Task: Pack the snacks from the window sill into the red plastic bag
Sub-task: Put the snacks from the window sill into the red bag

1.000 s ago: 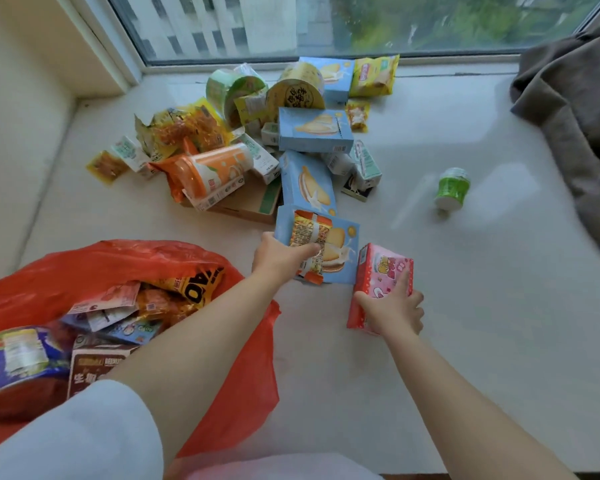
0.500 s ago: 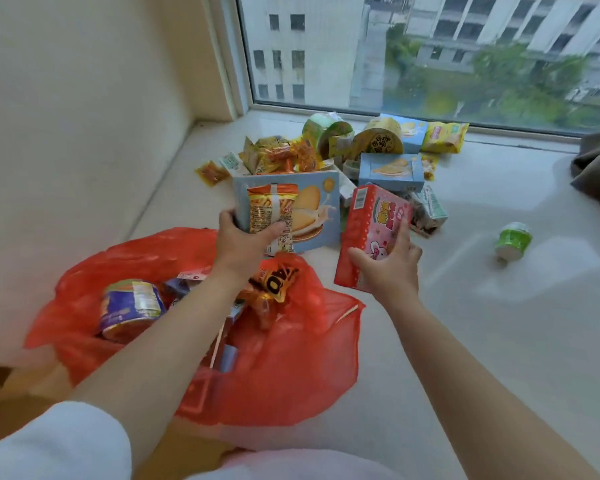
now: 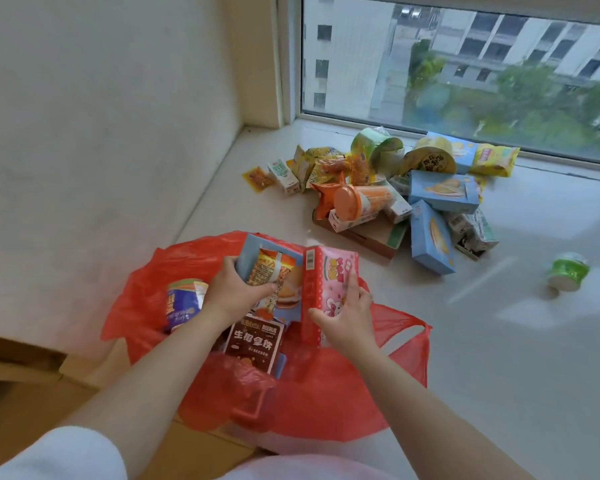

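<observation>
Over the red plastic bag (image 3: 326, 403), the left hand (image 3: 234, 296) grips a blue box and orange packet (image 3: 272, 271), the right hand (image 3: 347, 315) a pink box (image 3: 333, 275), poised for dropping inside; remaining snacks (image 3: 395, 199) lie beyond the bag on the window sill (image 3: 499, 341).

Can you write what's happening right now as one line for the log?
stage: dropping snacks in | left hand: grips blue box and orange packet | right hand: grips pink box | over: red bag | sill pile: unpacked

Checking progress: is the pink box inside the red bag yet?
Partly in: the right hand holds the pink box upright, its bottom below the red bag rim.
</observation>
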The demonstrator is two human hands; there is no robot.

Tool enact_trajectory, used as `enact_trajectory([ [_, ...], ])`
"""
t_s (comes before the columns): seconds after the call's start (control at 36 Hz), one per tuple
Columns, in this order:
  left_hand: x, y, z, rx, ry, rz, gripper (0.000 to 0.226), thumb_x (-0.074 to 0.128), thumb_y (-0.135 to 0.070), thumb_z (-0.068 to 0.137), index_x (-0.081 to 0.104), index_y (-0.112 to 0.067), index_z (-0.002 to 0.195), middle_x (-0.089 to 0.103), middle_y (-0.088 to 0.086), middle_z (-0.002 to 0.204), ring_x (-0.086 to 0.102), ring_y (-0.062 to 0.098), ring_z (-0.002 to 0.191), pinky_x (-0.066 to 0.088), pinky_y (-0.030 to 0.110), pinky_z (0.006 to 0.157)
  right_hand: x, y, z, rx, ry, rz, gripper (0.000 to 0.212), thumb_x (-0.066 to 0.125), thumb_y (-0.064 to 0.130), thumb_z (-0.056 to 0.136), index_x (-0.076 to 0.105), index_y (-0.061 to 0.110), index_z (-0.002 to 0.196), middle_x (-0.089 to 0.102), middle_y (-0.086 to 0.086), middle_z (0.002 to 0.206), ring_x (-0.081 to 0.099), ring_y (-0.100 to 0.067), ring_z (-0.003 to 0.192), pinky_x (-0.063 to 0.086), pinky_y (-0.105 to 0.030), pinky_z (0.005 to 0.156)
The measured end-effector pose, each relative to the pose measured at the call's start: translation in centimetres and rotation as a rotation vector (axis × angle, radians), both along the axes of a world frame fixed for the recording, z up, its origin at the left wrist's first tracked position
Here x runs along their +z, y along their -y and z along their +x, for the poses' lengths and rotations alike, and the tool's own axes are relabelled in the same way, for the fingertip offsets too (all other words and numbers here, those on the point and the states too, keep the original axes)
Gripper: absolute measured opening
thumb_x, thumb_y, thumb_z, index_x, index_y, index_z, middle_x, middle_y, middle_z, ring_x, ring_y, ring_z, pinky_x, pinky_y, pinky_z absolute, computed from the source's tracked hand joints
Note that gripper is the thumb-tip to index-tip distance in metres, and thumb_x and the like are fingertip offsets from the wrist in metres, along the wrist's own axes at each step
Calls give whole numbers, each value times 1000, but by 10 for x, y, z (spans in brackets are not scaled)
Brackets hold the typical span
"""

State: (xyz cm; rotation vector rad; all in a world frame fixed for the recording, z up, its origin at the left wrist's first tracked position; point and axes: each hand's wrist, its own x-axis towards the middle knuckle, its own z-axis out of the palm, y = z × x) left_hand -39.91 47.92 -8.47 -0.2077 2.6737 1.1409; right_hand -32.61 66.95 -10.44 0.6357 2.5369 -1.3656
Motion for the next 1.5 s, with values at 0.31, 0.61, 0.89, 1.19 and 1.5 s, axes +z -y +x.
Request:
enact_trajectory([
  [0.31, -35, 14, 0, -354, 443, -201, 100, 69, -59, 73, 21, -12, 147, 40, 7, 143, 47, 25, 121, 43, 33, 86, -36, 30, 17, -33, 374, -18, 107, 64, 54, 73, -7, 29, 149, 17, -13, 143, 40, -35, 126, 39, -39, 103],
  [0.61, -35, -11, 5, -619, -5, -472, 88, 56, -62, 81, 21, -19, 149, 25, -3, 150, 26, 18, 138, 36, 38, 108, -42, 18, 16, 71, 458, 103, 109, 63, 57, 70, -2, 23, 150, 20, -12, 143, 39, -34, 127, 41, -43, 102],
  [0.89, -44, -15, 9, -711, 147, -618, 92, 52, -65, 81, 18, -13, 148, 33, 2, 148, 37, 21, 133, 43, 40, 99, -53, 16, 14, 262, 510, 288, 76, 32, 60, 92, 3, 21, 151, 9, -13, 155, 30, -40, 134, 31, -43, 109],
  [1.19, -47, -34, 16, -875, -72, -578, 76, 48, -45, 92, 2, -31, 151, 4, -2, 158, 4, 23, 145, 15, 45, 117, -34, -39, -4, 34, 352, 832, 48, 48, 41, 91, 40, 19, 133, 50, -4, 130, 41, -24, 123, 33, -38, 99],
  [1.5, -50, -39, 13, -1003, -66, -667, 60, 36, -50, 96, 15, -33, 150, 2, -4, 160, -2, 20, 146, 7, 46, 118, -9, -106, 4, -552, 345, 353, 30, 41, 20, 94, 63, 5, 108, 59, -22, 119, 55, -38, 110, 43, -37, 89],
])
